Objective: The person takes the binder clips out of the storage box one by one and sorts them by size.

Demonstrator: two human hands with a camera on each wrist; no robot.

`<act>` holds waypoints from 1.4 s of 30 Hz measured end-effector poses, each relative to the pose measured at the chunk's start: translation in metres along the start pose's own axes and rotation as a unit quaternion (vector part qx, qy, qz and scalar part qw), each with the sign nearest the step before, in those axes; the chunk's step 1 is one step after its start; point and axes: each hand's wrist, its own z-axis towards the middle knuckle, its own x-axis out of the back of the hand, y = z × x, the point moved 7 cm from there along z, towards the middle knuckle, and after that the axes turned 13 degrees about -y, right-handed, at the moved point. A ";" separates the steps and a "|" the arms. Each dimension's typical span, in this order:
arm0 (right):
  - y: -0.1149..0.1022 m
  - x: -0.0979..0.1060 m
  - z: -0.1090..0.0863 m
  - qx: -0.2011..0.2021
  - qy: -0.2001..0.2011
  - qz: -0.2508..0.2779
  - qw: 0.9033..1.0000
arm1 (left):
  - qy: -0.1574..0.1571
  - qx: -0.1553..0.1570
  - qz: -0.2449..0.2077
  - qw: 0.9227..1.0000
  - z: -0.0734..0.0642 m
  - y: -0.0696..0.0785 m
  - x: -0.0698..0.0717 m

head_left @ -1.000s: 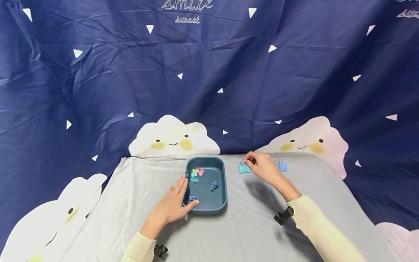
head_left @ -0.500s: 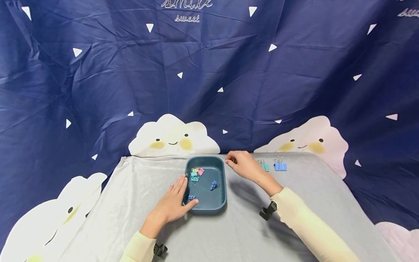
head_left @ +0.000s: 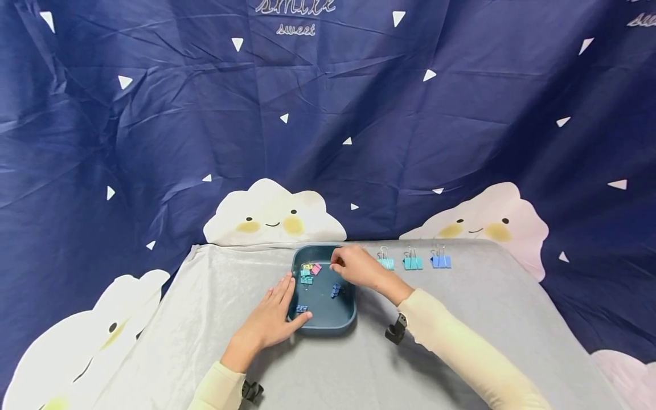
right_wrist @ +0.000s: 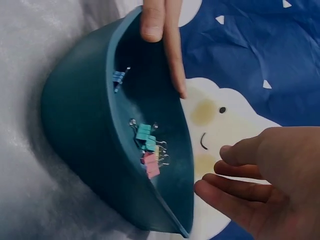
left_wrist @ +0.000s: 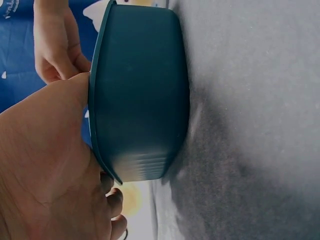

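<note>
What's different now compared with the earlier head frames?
The right hand has moved left, from the handles of the leftmost teal clip on the table to over the bin. Its fingers have left that clip, which stays where it was. The left hand remains at the bin's left rim, and the clips inside look unmoved.

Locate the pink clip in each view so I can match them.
Head: pink clip inside the box, just left of centre, below mid-height.
Left wrist: not visible; the box's outer wall faces the camera.
Right wrist: inside the box, just left of centre, below mid-height.
Shared landmark: the box.
</note>
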 end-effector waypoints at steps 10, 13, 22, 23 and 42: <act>-0.002 -0.033 0.014 -0.014 -0.073 -0.036 0.997 | -0.003 -0.001 -0.006 1.000 0.001 0.000 0.001; -0.003 -0.043 0.015 -0.018 -0.089 -0.059 0.994 | 0.001 -0.005 -0.006 1.000 0.001 0.001 0.002; 0.000 -0.062 0.010 0.006 -0.099 -0.122 0.988 | 0.003 -0.009 -0.004 1.000 0.000 0.002 0.002; -0.001 -0.062 0.010 0.017 -0.095 -0.124 0.988 | 0.005 -0.012 -0.007 1.000 0.000 0.002 0.002; 0.003 -0.062 -0.002 0.097 -0.016 -0.116 0.988 | 0.010 -0.010 -0.009 1.000 -0.002 0.004 0.002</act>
